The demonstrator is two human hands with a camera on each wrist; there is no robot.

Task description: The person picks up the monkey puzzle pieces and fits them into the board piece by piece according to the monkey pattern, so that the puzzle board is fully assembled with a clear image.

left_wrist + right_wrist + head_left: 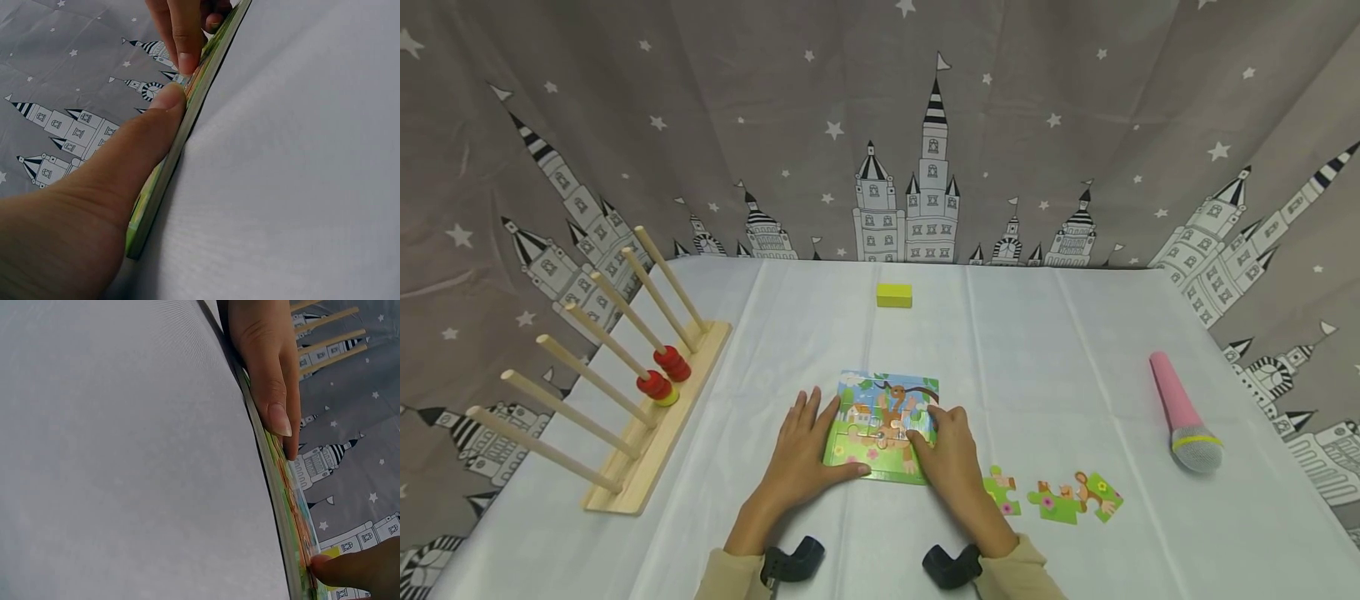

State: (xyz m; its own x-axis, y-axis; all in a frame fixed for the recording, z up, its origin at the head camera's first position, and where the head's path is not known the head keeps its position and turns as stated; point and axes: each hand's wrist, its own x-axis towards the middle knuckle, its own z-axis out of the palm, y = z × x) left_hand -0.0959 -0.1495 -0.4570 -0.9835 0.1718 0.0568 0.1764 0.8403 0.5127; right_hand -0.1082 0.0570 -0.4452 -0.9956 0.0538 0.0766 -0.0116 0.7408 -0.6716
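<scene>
A jigsaw puzzle with a monkey picture lies flat in its thin board in the middle of the table. My left hand rests along its left side, fingers extended and thumb on the near edge. Over the right side, my right hand has thumb and forefinger bent down around a puzzle piece, which they partly cover. The left wrist view shows the left thumb against the board's edge, close to the right fingers. In the right wrist view, the right thumb touches the puzzle top.
Loose puzzle pieces lie right of the right hand, one partly behind its wrist. A wooden peg stand with red and yellow rings is at the left. A yellow block stands at the back, and a pink toy microphone lies at the right.
</scene>
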